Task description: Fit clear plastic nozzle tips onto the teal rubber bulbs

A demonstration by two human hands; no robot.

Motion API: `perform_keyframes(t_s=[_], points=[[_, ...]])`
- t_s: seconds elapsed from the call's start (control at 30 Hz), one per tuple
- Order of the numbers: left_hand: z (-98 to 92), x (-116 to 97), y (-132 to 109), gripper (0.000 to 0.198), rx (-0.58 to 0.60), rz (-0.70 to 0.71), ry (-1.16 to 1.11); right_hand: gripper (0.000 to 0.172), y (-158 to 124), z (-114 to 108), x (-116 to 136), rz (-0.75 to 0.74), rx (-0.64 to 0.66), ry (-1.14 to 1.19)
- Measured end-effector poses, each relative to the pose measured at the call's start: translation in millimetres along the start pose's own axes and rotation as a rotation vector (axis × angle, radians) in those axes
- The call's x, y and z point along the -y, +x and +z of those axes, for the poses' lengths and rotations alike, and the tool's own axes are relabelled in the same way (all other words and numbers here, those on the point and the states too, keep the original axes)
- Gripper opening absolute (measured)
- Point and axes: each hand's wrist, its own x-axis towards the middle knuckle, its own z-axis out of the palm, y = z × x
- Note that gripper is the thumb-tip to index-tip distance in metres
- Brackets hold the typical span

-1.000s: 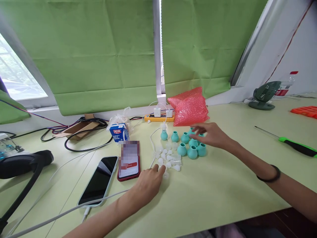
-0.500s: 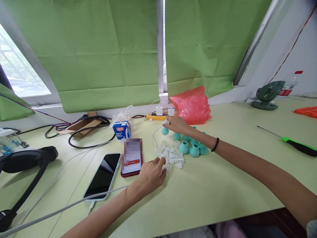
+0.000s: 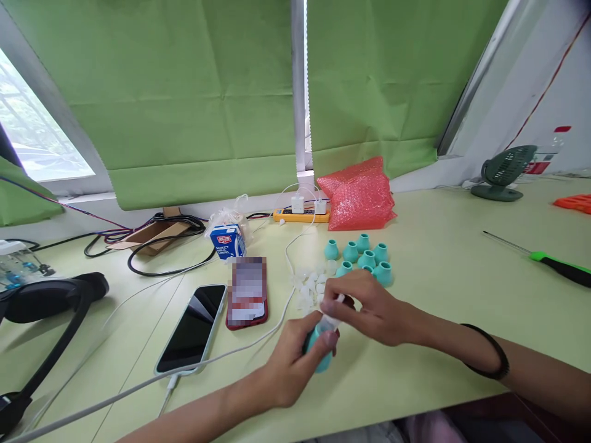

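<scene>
My left hand (image 3: 292,362) is closed around a teal rubber bulb (image 3: 324,363), held tilted above the near part of the table. In my right hand (image 3: 372,309), thumb and fingers pinch a white translucent nozzle (image 3: 329,322) at the bulb's mouth. My fingers hide how far the nozzle sits in the neck. Several other teal bulbs (image 3: 366,259) stand in a cluster behind my right hand, necks up. Left of them lies a loose pile of small white plastic pieces (image 3: 305,290), partly covered by my right hand.
A phone in a red case (image 3: 247,295) and a black-screened phone (image 3: 194,329) lie at left, a white cable (image 3: 221,354) crossing beside them. Behind are a blue milk carton (image 3: 228,242), yellow power strip (image 3: 289,216) and red bubble-wrap bag (image 3: 357,197). A screwdriver (image 3: 549,261) lies right.
My right hand has come back from the power strip to my left hand, nearer me. The teal bulb is now in my left hand, which has left the white pieces.
</scene>
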Motion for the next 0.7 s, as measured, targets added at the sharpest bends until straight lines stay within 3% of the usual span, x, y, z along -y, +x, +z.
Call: perform_keyframes(t_s=[0.17,0.33,0.4,0.47,0.57,0.7], points=[[17.3,18,-3,0.033,-0.081,-0.092,0.018,0.040,2,22,-23,0.058,-0.040,0.164],[15.2,25,-7,0.030,-0.092,-0.054,0.011,0.046,13,29,-38,0.386,-0.045,0.356],[14.3,26,-7,0.028,-0.115,-0.085,-0.132,0.048,22,23,-47,0.375,-0.083,0.162],[15.3,28,-7,0.025,-0.163,-0.158,-0.368,0.049,31,18,-58,0.272,-0.061,-0.212],[19.0,32,-6,0.022,-0.211,-0.241,-0.654,0.046,40,16,-74,0.166,0.124,-0.709],[21.8,37,-1,0.024,-0.195,-0.368,-0.840,0.038,43,23,-87,0.119,0.216,-0.854]])
